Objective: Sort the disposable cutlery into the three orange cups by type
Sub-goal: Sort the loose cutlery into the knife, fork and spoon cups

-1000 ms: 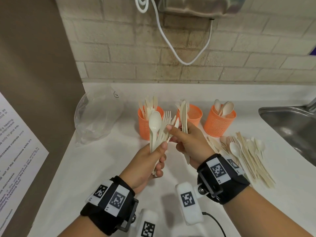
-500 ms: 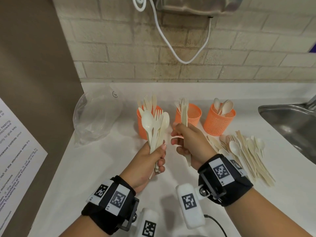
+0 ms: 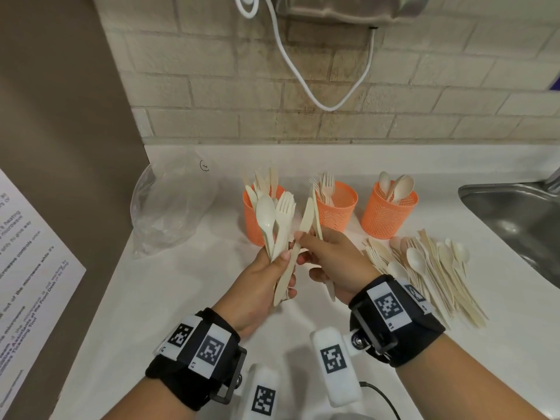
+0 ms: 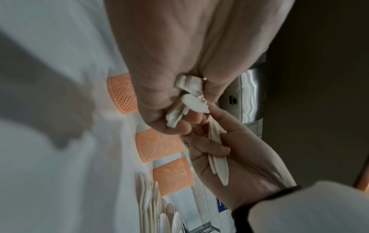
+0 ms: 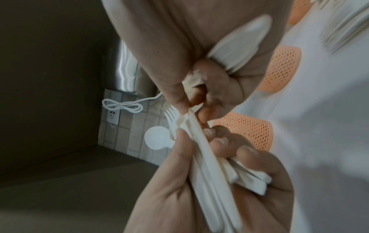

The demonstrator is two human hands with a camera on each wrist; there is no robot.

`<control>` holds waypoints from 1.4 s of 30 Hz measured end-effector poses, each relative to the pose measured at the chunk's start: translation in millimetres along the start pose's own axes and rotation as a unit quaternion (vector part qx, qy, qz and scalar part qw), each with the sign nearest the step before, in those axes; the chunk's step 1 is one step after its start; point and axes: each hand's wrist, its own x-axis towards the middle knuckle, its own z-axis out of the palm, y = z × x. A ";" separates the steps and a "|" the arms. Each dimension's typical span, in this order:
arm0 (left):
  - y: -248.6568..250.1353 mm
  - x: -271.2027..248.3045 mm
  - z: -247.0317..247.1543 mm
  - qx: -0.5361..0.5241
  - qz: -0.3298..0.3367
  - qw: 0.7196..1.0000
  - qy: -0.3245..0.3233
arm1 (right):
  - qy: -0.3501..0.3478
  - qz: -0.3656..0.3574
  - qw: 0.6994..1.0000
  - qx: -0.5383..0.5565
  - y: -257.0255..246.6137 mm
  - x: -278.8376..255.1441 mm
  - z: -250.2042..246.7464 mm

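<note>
White and smooth, the worktop (image 3: pixel 169 298) runs under a pale brick wall (image 3: pixel 242 95). Above it the left hand (image 3: pixel 257 280) curls its grip round a mixed bundle (image 3: pixel 277 234) of cream disposable cutlery, thumb pressed across the flat handles; a rounded spoon bowl and fork tines fan out above the fist. The right hand (image 3: pixel 336 262) touches that bundle, thumb and forefinger pinching one thin handle at its edge, while its other fingers fold round a few slim knives (image 3: pixel 310 216) that stick out above and below the palm.

Just behind the hands stand three orange mesh cups in a row: the left cup (image 3: pixel 251 219) holds knives and is partly hidden by the bundle, the middle cup (image 3: pixel 339 207) holds forks, the right cup (image 3: pixel 386 216) holds spoons. A loose pile of unsorted cutlery (image 3: pixel 430 271) lies flat to the right, near the right wrist. Farther right is a steel sink (image 3: pixel 515 219). A crumpled clear plastic bag (image 3: pixel 169 210) sits at the left, and a white cord (image 3: pixel 303 74) loops down the wall.
</note>
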 end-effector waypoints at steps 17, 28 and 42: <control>0.8 -1.3 -7.1 0.035 0.017 0.998 0.048 | 0.066 -0.074 0.987 0.123 3.8 4.0 3.8; 5.4 -4.6 -1.8 0.024 0.008 0.999 0.033 | 0.032 -0.031 0.999 0.024 9.0 -1.2 -8.5; 9.1 2.8 27.3 0.041 -0.140 0.984 -0.107 | -0.222 -0.064 0.973 -0.025 -28.1 13.6 -45.6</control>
